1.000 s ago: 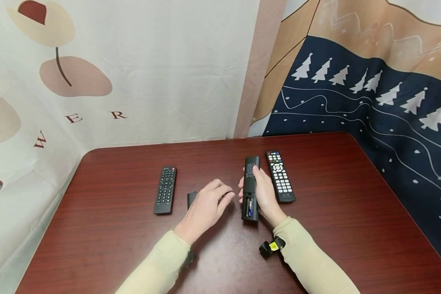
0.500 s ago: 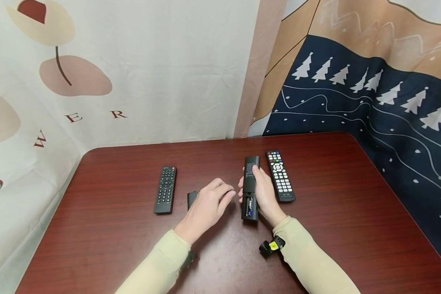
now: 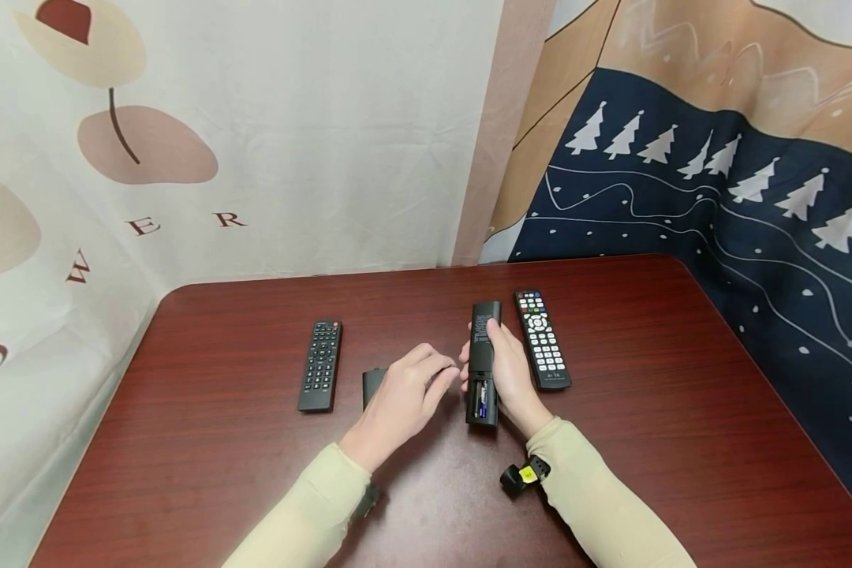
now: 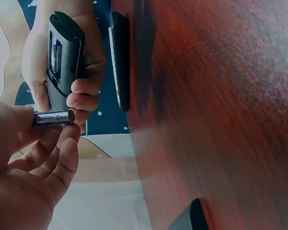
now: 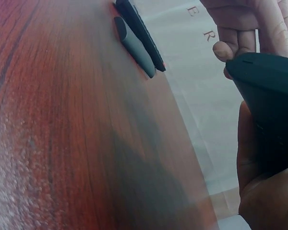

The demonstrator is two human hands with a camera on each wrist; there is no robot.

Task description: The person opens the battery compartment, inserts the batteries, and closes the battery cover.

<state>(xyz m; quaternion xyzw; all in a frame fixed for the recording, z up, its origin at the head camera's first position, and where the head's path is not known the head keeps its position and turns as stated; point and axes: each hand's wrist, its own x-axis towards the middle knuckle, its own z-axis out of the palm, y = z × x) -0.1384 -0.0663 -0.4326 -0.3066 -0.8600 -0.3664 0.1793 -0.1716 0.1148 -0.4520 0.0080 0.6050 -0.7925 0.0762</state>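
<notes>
My right hand point(image 3: 514, 377) grips a black remote control point(image 3: 481, 343), its back turned up and its battery compartment uncovered at the near end. Inside that compartment lies a blue battery point(image 3: 482, 401); the left wrist view shows it point(image 4: 56, 55) too. Between thumb and fingers, my left hand point(image 3: 397, 394) pinches a second battery point(image 4: 54, 118), which the head view hardly shows. This hand is just left of the remote, apart from its compartment. Partly hidden behind the left hand, a dark battery cover point(image 3: 371, 385) lies on the table.
A slim black remote point(image 3: 319, 367) lies at the left on the dark red table point(image 3: 241, 473). Close to the right hand is another black remote with white buttons point(image 3: 542, 339). Printed curtains point(image 3: 341, 158) hang behind the table's far edge.
My left hand has shifted very slightly right, towards the held remote. The right hand and its remote stay almost where they were.
</notes>
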